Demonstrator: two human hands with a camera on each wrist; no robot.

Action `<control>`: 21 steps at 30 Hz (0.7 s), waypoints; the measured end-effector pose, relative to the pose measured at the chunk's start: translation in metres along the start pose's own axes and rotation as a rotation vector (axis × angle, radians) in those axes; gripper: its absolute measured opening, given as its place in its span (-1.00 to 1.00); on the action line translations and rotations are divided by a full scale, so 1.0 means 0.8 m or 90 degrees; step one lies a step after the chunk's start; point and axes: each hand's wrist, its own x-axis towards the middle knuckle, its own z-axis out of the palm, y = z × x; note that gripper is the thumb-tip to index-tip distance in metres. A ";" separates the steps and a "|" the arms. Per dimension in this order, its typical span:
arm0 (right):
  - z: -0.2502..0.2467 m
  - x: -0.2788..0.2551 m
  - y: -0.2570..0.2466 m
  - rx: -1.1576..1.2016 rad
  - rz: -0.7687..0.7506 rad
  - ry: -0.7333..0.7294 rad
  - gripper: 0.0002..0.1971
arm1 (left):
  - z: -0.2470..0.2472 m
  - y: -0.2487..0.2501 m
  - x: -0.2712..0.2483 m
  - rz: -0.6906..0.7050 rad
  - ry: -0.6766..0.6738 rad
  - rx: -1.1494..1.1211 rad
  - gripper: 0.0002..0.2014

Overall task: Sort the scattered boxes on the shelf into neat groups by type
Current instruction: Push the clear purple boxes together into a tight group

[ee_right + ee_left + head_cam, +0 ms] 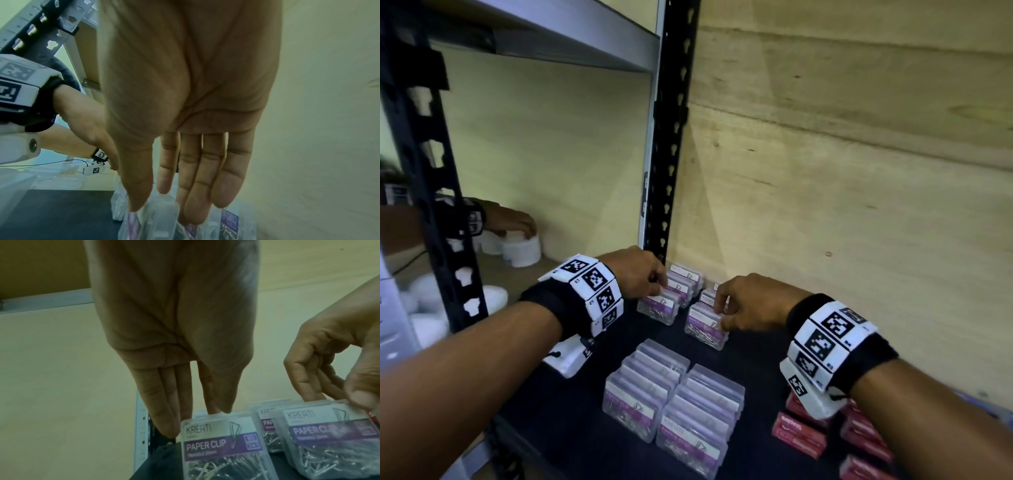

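Dark shelf (571, 407): clear paper clip boxes (643, 397) in four rows, two rear, two front; red boxes (799, 433), possibly staples, front right.

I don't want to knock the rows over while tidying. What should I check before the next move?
1. Grip of right hand on front box of the back right row: ok, pinched.
2. Grip of left hand on back left row: cannot tell.
3. Two front rows of paper clip boxes tidy: ok.
4. Whether red boxes sit apart from clear ones: ok.
5. Boxes under the right hand squared up: cannot tell.
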 end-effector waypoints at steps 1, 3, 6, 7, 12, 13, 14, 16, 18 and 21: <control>0.001 0.001 0.000 0.001 -0.002 -0.002 -0.71 | 0.001 0.001 0.001 0.002 -0.003 -0.002 -0.76; 0.002 0.004 0.001 0.007 -0.004 -0.003 -0.72 | 0.001 0.003 0.001 0.005 -0.002 -0.013 -0.77; 0.002 0.006 0.002 0.017 -0.005 -0.003 -0.74 | -0.002 0.007 -0.001 0.015 -0.008 -0.024 -0.78; 0.002 0.006 0.001 0.020 -0.005 -0.005 -0.75 | -0.003 0.008 -0.002 0.019 -0.012 -0.027 -0.78; 0.000 0.001 -0.002 0.023 -0.011 -0.030 -0.81 | -0.007 0.017 -0.008 0.020 -0.038 -0.041 -0.79; 0.000 -0.002 -0.002 0.025 -0.012 -0.037 -0.81 | -0.007 0.018 -0.010 0.022 -0.045 -0.041 -0.79; 0.000 -0.005 -0.002 0.029 -0.012 -0.041 -0.80 | -0.008 0.020 -0.011 0.025 -0.053 -0.042 -0.79; 0.000 -0.010 -0.003 0.035 -0.012 -0.048 -0.80 | -0.008 0.023 -0.014 0.032 -0.067 -0.044 -0.78; 0.001 -0.017 -0.004 0.034 -0.017 -0.055 -0.81 | -0.008 0.027 -0.018 0.035 -0.077 -0.042 -0.78; 0.002 -0.027 -0.007 0.033 -0.022 -0.060 -0.81 | -0.008 0.032 -0.025 0.041 -0.100 -0.039 -0.77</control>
